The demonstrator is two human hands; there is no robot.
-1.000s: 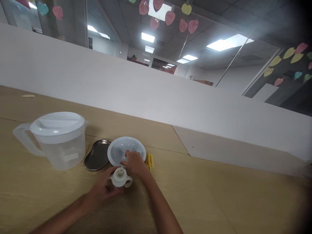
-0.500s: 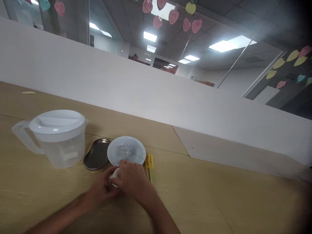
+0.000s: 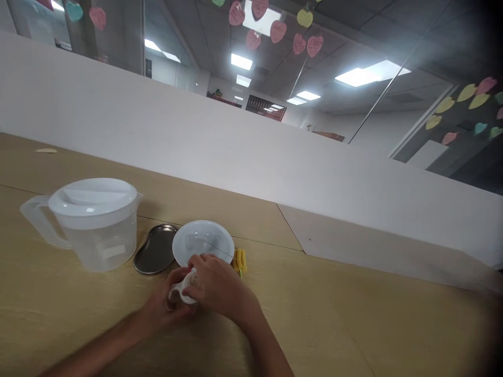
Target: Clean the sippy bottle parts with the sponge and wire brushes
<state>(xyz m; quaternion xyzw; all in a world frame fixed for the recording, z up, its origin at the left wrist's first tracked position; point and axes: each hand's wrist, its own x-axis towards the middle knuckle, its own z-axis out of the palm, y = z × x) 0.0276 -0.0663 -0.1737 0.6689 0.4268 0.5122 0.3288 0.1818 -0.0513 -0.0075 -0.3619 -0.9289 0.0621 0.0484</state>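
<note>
Below the white bowl (image 3: 182, 238), my left hand (image 3: 159, 301) is wrapped round a small baby bottle (image 3: 187, 287) with a white collar and side handles. My right hand (image 3: 220, 288) is closed over the top of that bottle, with thumb and fingers round the white collar. The fingers of this hand hide most of the bottle's top and overlap the bowl's near rim. A clear piece (image 3: 198, 243) lies in the bowl, and a thin line or wire runs across its inside.
A lidded clear plastic jug (image 3: 104, 238) stands at the left, its handle pointing left. Between jug and bowl lies a metal kidney dish (image 3: 157, 251). A yellow sponge brush (image 3: 240, 260) sits right of the bowl. Behind the table (image 3: 334, 314) rises a white wall.
My right hand has come back from the bowl onto the bottle's top and closed round it. The clear piece now shows in the bowl. A bottle handle has swung round toward my left hand.
</note>
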